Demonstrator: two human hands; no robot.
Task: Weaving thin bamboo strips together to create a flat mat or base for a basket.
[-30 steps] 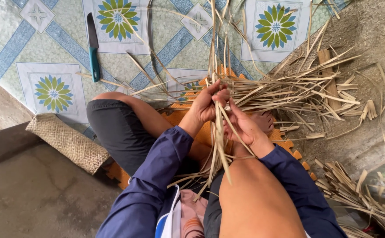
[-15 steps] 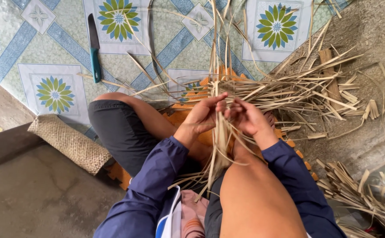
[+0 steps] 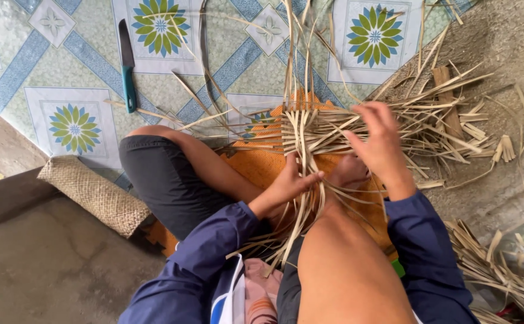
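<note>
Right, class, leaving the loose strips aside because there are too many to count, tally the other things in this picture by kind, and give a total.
Hands: 2, the left hand and the right hand, both on the woven strips
Knife with a teal handle: 1
Rolled woven mat: 1
Orange mat under the legs: 1
Total: 5

A home floor used for weaving is shown. A tiled floor (image 3: 64,78) with flower patterns is seen, beside bare concrete (image 3: 46,270). Dry straw strips (image 3: 430,120), a woven mat (image 3: 94,192) and a knife (image 3: 128,66) are spread around.
</note>
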